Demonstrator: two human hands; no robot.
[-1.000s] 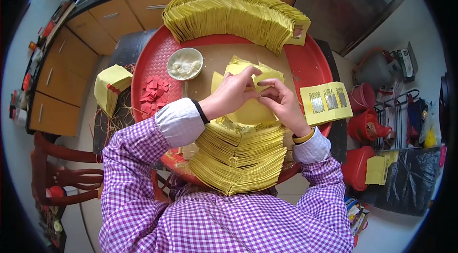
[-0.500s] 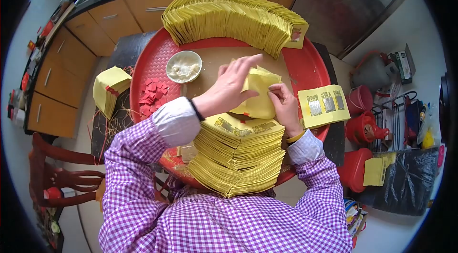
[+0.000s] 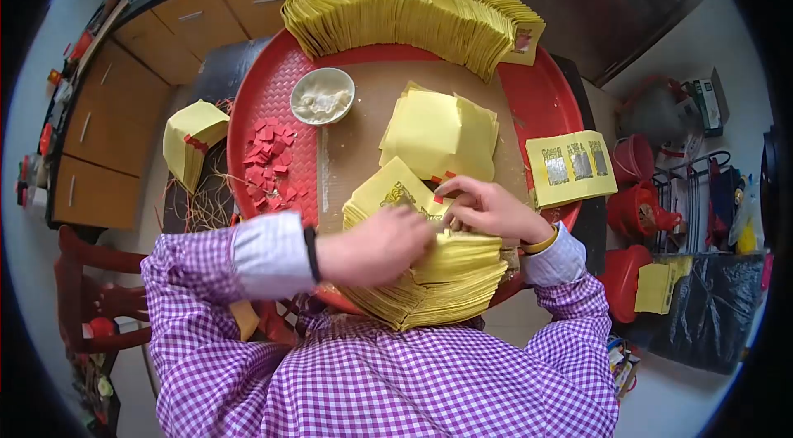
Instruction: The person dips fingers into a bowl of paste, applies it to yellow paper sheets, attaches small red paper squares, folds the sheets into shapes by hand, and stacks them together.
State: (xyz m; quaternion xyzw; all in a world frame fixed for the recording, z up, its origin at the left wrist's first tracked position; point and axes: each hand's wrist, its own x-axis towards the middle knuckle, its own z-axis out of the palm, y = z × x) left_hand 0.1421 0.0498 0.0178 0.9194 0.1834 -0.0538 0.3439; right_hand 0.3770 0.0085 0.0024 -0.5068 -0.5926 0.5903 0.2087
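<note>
A thick stack of folded yellow papers (image 3: 446, 285) with printed patterns lies at the tray's near edge. My left hand (image 3: 384, 244) is over the stack's left part, its fingers blurred by motion. My right hand (image 3: 491, 211) is at the stack's top right, thumb and fingers pinched at the paper; what is between them is hidden. Small red pieces show beside its fingertips. Just beyond lies a pile of plain yellow sheets (image 3: 442, 131) on brown cardboard (image 3: 355, 147). Left of these are a bowl of white paste (image 3: 323, 97) and scattered red paper squares (image 3: 268, 159).
The red round tray (image 3: 545, 99) bears a long curved row of yellow papers (image 3: 396, 13) at its far side. Printed yellow papers (image 3: 572, 165) lie right, a tied yellow bundle (image 3: 192, 139) left. A wooden chair (image 3: 107, 293) stands at the left, red buckets (image 3: 632, 159) at the right.
Both hands have come down from the plain yellow sheets to the near stack. The sheets now lie free of the hands. My left hand's fingers were spread half a second ago.
</note>
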